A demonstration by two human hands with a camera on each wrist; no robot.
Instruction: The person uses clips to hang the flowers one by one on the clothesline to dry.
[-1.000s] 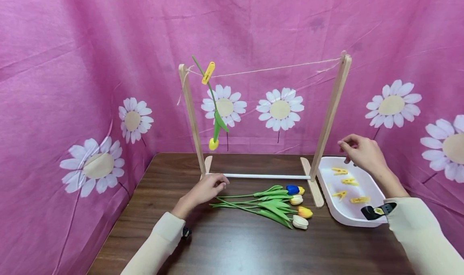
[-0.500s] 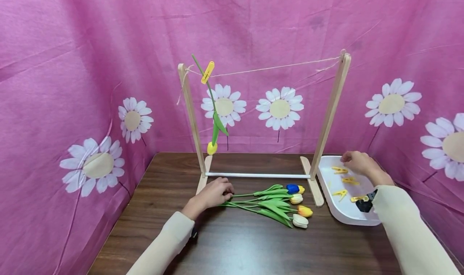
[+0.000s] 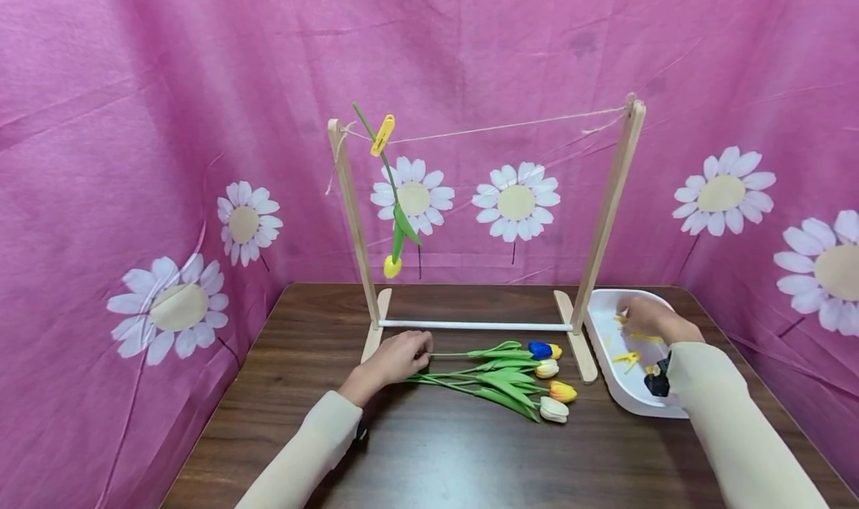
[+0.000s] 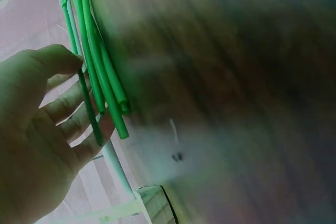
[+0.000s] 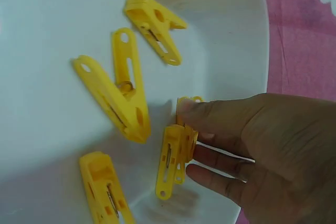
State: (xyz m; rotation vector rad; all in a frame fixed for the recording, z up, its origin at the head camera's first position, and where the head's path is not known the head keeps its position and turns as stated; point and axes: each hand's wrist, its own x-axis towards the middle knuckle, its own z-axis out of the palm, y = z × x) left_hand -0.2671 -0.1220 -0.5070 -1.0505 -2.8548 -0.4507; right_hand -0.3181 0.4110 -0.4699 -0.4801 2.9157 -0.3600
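Note:
By the left foot of the wooden rack, my left hand (image 3: 396, 358) pinches one green tulip stem (image 4: 90, 106) between thumb and fingers. Several other stems (image 4: 107, 85) lie beside it; their blue, white and orange-yellow heads point right in the head view. My right hand (image 3: 649, 319) reaches down into the white tray (image 3: 612, 375). In the right wrist view its thumb and fingers pinch a yellow clothespin (image 5: 190, 142), with another yellow clothespin (image 5: 168, 161) close against it. Several more lie on the tray floor, among them one clothespin (image 5: 118, 87) showing its two arms spread.
The wooden rack (image 3: 608, 218) stands behind the tulips with a string (image 3: 496, 127) across its top. A yellow tulip (image 3: 393, 267) hangs head down there from a yellow clothespin (image 3: 382, 136). A pink flowered cloth (image 3: 456, 47) surrounds the table (image 3: 443, 464).
My right hand has gone down into the tray and taken hold of a clothespin. The left hand has moved right onto the stems and pinches one. The hanging tulip sways slightly.

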